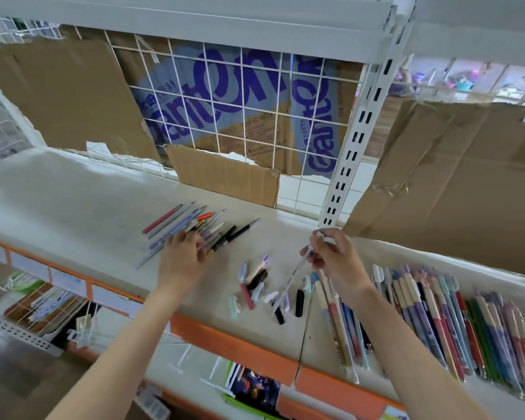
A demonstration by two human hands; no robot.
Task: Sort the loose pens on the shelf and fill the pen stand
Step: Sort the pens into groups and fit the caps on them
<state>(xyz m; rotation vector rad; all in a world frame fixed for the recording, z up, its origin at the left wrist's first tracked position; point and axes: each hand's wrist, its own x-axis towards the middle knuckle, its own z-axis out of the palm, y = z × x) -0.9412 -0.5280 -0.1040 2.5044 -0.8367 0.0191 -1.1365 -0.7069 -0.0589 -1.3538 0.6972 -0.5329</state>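
The white shelf [73,189] stretched wide in front of me, edged with an orange strip [234,338] along its front. Behind it a white wire grid [255,95] held flattened cardboard [67,95], some of it printed with big blue letters. At the right end of the shelf lay a thick row of pens [455,322], side by side, pointing toward me, in red, blue, purple, green and cream. Further left sat a smaller spread of loose pens [194,228], fanned out on a slant, red and lilac ones at its far edge, black ones toward the middle. Between the two groups was a scatter of pen caps [256,283], white, black, red and pale blue, lying every which way.

My left hand [182,256] rested palm down on the near end of the loose spread, fingers bent and touching the barrels; I could not tell whether any was actually gripped. My right hand [334,262] hung above the caps, fingers curled round a slim white pen [294,277], which slanted down to the left with its lower end among the caps.
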